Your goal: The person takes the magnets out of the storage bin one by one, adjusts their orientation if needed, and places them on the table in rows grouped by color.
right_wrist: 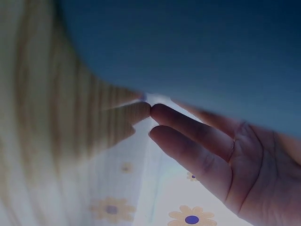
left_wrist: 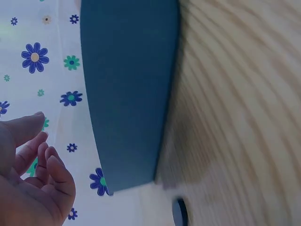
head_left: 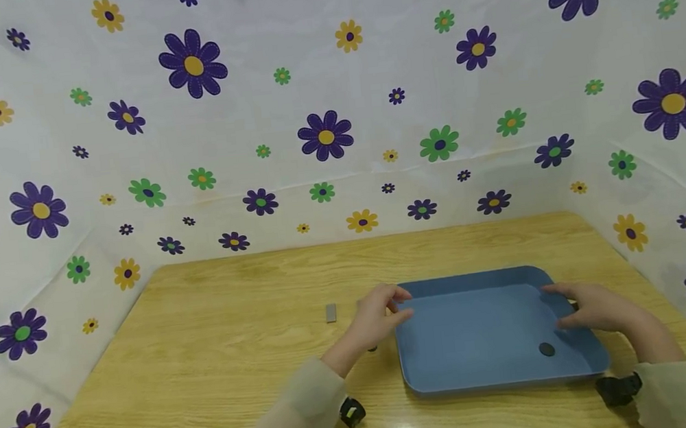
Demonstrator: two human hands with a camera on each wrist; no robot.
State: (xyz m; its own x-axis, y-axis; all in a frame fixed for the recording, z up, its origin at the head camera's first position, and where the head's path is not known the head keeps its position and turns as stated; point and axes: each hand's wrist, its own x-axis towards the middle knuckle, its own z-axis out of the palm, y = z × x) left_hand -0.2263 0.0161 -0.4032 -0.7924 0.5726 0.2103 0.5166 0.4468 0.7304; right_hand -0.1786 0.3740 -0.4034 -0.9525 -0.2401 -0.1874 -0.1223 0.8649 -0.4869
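A blue rectangular tray (head_left: 478, 325) lies on the wooden table, with a small dark round disc (head_left: 547, 349) inside near its right end. My left hand (head_left: 370, 318) is over the tray's left edge, fingers loosely bent; the left wrist view shows a gap between thumb and fingertips with nothing held. At the right edge, my right hand (head_left: 600, 310) has its thumb and forefinger over the rim. In the right wrist view, two fairly straight fingers (right_wrist: 193, 155) extend beside the tray's outer side. Whether they press on it I cannot tell.
A small grey rectangular piece (head_left: 330, 313) lies left of the tray, another partly behind my left hand. A dark disc (left_wrist: 180, 212) sits on the table (head_left: 224, 335) near the tray's left side. White flowered cloth (head_left: 283, 109) encloses the table's back and sides.
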